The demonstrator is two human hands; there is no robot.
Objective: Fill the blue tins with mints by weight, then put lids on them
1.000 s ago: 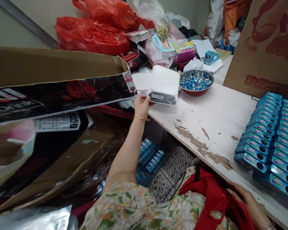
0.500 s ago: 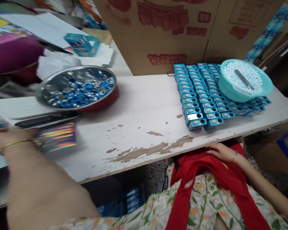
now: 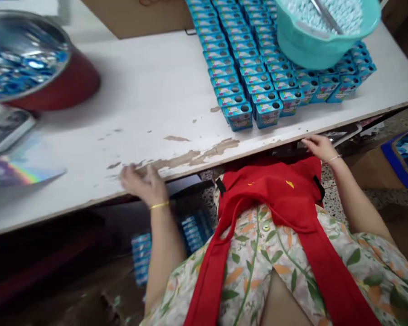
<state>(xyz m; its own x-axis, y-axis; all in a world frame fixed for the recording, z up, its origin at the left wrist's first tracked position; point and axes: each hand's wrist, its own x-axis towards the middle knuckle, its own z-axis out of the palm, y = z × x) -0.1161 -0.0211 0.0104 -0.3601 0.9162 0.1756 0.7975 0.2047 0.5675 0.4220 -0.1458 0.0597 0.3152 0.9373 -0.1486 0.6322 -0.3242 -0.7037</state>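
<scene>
My left hand (image 3: pixel 141 183), blurred by motion, is at the front edge of the worn white table (image 3: pixel 132 90). Its fingers are apart and nothing shows in them. My right hand (image 3: pixel 319 147) is by the same edge farther right, just above the red apron (image 3: pixel 272 176); its fingers are loosely bent, with nothing visible in them. Rows of small blue printed boxes (image 3: pixel 238 115) stand on the table between and beyond the hands. A turquoise basin (image 3: pixel 313 47) of small pale pellets, with a metal tool (image 3: pixel 328 18) lying in it, rests at the boxes' far right.
At left stands a red metal bowl (image 3: pixel 78 81) heaped with shiny blue-and-silver pieces. Near it lie a scale-like device (image 3: pixel 10 129) and a shiny rainbow sheet (image 3: pixel 30 172). A cardboard box (image 3: pixel 139 18) stands behind. More blue boxes (image 3: pixel 141 258) are below the table.
My left hand has come from the far left, by the shiny sheet, to the table's front edge. My right hand has lifted off the apron. The view has tilted down and shifted right.
</scene>
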